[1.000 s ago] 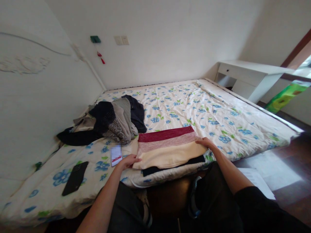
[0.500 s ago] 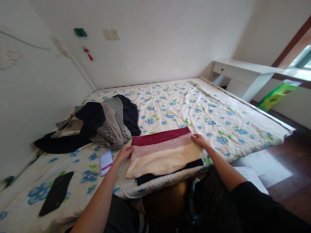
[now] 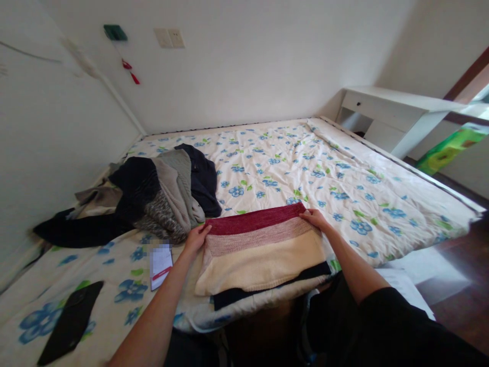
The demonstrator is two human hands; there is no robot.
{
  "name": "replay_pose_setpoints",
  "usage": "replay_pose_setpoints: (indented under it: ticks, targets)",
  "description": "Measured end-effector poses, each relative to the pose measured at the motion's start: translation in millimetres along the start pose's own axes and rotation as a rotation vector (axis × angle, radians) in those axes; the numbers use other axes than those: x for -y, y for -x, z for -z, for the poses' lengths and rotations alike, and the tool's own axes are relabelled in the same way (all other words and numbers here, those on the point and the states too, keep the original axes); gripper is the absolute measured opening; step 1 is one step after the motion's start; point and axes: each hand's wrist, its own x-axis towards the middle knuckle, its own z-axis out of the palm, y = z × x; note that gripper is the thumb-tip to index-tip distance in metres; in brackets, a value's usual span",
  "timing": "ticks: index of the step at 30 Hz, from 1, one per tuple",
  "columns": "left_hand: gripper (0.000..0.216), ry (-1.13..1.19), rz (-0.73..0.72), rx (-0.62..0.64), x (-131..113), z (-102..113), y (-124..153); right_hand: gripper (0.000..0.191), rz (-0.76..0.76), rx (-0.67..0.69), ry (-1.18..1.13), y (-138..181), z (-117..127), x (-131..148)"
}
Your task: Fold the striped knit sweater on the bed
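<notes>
A folded knit sweater (image 3: 263, 247) with dark red, pink, cream and navy bands lies flat near the front edge of the bed (image 3: 344, 188). My left hand (image 3: 196, 237) rests on its far left corner, at the red band. My right hand (image 3: 315, 218) lies on its far right corner. Both hands press on the fabric with fingers laid over the edge; whether they pinch it is hard to tell.
A pile of dark and grey clothes (image 3: 153, 196) lies to the left. A small card (image 3: 160, 260) and a black phone (image 3: 71, 322) sit on the floral quilt at the front left. A white desk (image 3: 397, 109) stands at the back right, beside a green package (image 3: 449, 148).
Both hands slid from the sweater's near side edges up to its far corners at the red band. The camera view shifted slightly.
</notes>
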Motion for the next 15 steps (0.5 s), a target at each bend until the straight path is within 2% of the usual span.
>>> replay_pose_setpoints:
  ticks: [4, 6, 8, 12, 14, 15]
  targets:
    - [0.048, 0.161, 0.076, -0.136, 2.6, -3.9, -5.1, 0.048, 0.064, -0.143, -0.006, -5.4, -1.2, 7.9]
    - [0.039, 0.115, 0.083, -0.138, 2.6, -3.4, -4.9, 0.047, 0.042, -0.189, 0.022, -4.5, -5.2, 10.2]
    - [0.031, -0.045, 0.046, -0.136, -0.9, -2.3, -2.5, 0.046, 0.016, -0.206, 0.078, -1.7, -9.2, 11.9]
    - [0.024, -0.398, -0.147, -0.175, -24.3, -5.4, 14.8, 0.045, 0.113, -0.321, 0.168, 8.9, -7.6, 24.9]
    - [0.025, -0.469, -0.295, -0.105, -40.7, -10.8, 34.4, 0.037, 0.212, -0.337, 0.184, 21.4, -4.0, 38.1]
    - [0.026, -0.486, -0.369, -0.046, -48.1, -14.2, 47.7, 0.032, 0.271, -0.28, 0.18, 31.0, -3.0, 44.9]
